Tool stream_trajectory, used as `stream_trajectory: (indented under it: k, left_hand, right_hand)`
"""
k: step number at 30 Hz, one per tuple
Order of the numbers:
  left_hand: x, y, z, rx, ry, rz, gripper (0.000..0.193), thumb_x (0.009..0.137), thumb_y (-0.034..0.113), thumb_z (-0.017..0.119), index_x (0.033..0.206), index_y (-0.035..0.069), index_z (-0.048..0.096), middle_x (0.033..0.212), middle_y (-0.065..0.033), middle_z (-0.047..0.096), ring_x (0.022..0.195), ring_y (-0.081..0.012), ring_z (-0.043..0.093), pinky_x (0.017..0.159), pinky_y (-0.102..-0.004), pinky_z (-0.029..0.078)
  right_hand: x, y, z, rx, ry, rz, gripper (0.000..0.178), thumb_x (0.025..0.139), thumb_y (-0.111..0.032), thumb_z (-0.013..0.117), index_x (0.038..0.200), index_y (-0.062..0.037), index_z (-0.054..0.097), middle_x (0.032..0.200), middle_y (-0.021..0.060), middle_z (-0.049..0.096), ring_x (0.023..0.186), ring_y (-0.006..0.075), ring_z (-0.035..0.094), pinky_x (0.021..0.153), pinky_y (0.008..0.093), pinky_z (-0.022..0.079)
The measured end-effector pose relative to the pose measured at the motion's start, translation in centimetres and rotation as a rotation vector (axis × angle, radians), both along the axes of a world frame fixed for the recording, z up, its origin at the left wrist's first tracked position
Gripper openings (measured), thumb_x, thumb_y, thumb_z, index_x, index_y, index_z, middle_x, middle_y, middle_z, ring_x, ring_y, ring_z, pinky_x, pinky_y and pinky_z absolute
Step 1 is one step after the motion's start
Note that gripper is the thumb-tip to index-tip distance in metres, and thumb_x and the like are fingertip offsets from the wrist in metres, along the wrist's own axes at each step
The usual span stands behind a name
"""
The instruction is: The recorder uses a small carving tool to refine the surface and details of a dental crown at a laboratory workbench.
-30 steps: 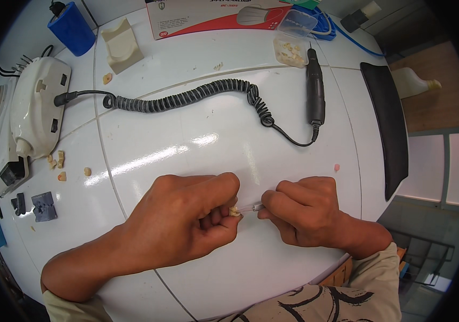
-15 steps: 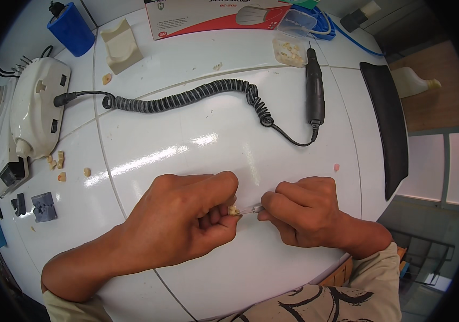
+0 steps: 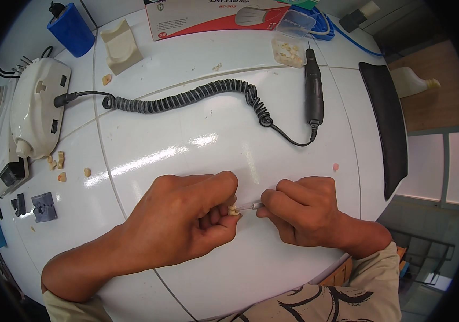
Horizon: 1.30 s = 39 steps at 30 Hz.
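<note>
White bench (image 3: 272,161) has open room between coiled cord (image 3: 186,97) and, nearer its front edge, left grip (image 3: 184,214) pinching a yellowish piece (image 3: 233,210) and right grip (image 3: 307,211) clamped on a thin tool (image 3: 256,206).

I'm getting a bright view, with a streak of glare (image 3: 149,157) across the white surface (image 3: 304,161) (a fainter one sits to its right). Fine detail at the fingers (image 3: 223,187) looks soft, and straight edges bow toward black corners.

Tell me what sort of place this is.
Likely a dental lab or training workshop: there's a black corded handpiece, a clear box of tooth-like pieces, and a similar small piece in the left hand.
</note>
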<state>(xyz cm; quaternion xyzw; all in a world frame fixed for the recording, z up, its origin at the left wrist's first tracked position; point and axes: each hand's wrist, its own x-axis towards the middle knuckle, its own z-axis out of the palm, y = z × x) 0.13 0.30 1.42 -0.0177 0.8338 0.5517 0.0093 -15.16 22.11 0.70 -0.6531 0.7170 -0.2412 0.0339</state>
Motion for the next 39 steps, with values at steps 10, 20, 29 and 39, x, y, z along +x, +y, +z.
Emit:
stream_trajectory:
  k: [10, 20, 29, 39]
  left_hand:
    - [0.0, 0.1, -0.7, -0.062, 0.121, 0.026, 0.018, 0.088, 0.001, 0.085, 0.097, 0.0, 0.069, 0.078, -0.005, 0.07, 0.067, -0.0124, 0.073, 0.056, -0.0258, 0.058]
    - [0.1, 0.2, -0.4, -0.045, 0.099, 0.051, 0.017, 0.086, 0.0, 0.086, 0.092, -0.001, 0.07, 0.076, -0.0063, 0.073, 0.064, -0.0126, 0.074, 0.055, -0.0248, 0.059]
    - [0.2, 0.2, -0.6, -0.051, 0.116, 0.04, 0.017, 0.087, -0.001, 0.085, 0.09, 0.0, 0.069, 0.077, -0.006, 0.072, 0.065, -0.0128, 0.073, 0.055, -0.0257, 0.06]
    - [0.2, 0.2, -0.7, -0.044, 0.122, 0.038, 0.016, 0.085, -0.003, 0.084, 0.091, 0.0, 0.069, 0.077, -0.006, 0.071, 0.065, -0.0135, 0.073, 0.056, -0.026, 0.061]
  right_hand:
    - [-0.6, 1.1, 0.0, -0.05, -0.057, -0.037, 0.025, 0.088, -0.018, 0.091, 0.087, -0.0061, 0.068, 0.068, 0.0016, 0.056, 0.045, 0.0157, 0.049, 0.044, 0.0318, 0.036]
    - [-0.2, 1.0, -0.4, -0.046, -0.038, -0.045, 0.027, 0.088, -0.021, 0.091, 0.088, -0.0066, 0.069, 0.068, 0.0007, 0.057, 0.044, 0.0148, 0.048, 0.042, 0.0321, 0.034]
    - [-0.2, 0.9, -0.3, -0.043, -0.003, -0.035, 0.028, 0.086, -0.021, 0.092, 0.09, -0.0061, 0.069, 0.068, 0.0007, 0.055, 0.044, 0.0141, 0.047, 0.042, 0.0318, 0.034]
    - [-0.4, 0.9, 0.0, -0.009, -0.001, -0.01, 0.026, 0.083, -0.015, 0.092, 0.09, -0.0035, 0.07, 0.068, 0.002, 0.055, 0.046, 0.0152, 0.05, 0.043, 0.0319, 0.037]
